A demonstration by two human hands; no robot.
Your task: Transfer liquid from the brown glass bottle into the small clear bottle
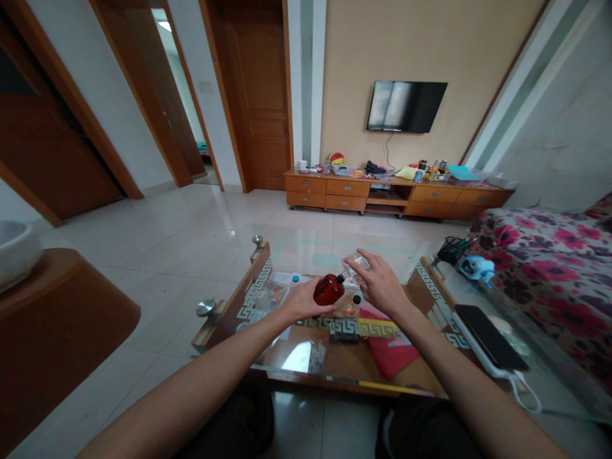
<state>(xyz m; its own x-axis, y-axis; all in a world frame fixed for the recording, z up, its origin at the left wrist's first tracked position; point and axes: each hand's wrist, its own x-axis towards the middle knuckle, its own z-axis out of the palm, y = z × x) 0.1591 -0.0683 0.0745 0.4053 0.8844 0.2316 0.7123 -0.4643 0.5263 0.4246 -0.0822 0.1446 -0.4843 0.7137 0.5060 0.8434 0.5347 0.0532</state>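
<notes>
A black phone [490, 342] lies on the glass surface [482, 290] at the near right, on a white slab with a cable [526, 395] trailing toward the near edge. Farther right on the surface sit a blue and white object [475, 268] and a small black basket [453, 248]. A floral sofa [549, 268] fills the right side. On the far wall hangs a dark television [406, 106] above a long wooden cabinet [396, 194] cluttered with small items. Wooden doors [258, 95] stand at the far left, and a white basin [14, 252] rests on a brown stand at the near left.
</notes>
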